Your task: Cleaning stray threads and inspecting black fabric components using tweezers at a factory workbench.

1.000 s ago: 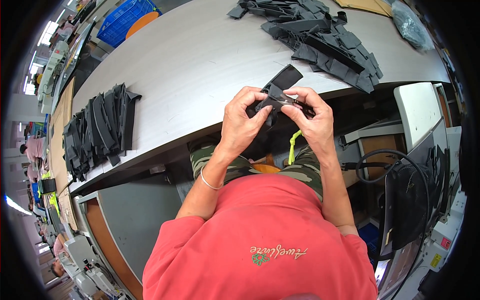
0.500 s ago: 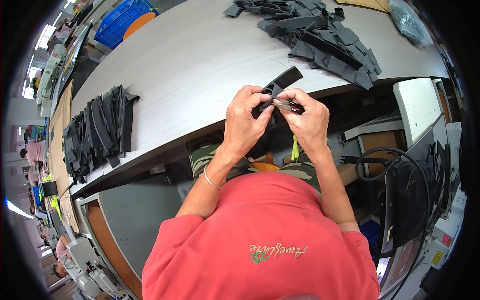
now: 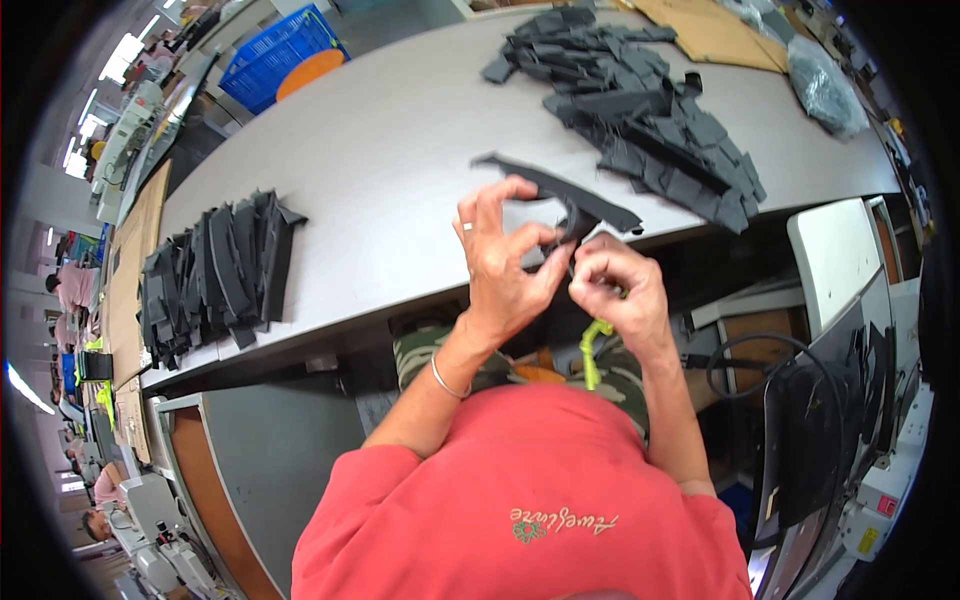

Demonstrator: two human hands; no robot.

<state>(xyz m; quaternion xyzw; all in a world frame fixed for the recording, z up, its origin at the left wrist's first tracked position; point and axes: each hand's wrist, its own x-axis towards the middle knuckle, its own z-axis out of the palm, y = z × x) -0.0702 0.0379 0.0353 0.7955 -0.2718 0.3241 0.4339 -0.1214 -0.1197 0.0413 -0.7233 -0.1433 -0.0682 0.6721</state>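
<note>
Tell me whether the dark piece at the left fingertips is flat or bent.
Bent: the dark piece visibly curves round near the left hand's fingertips.

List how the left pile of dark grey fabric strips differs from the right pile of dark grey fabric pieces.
The left pile is smaller and compact; the right pile is larger and sprawling. The left pile lies in a rough side-by-side row; the right pile is a loose, overlapping jumble. Both are dark grey, on the pale table.
</note>
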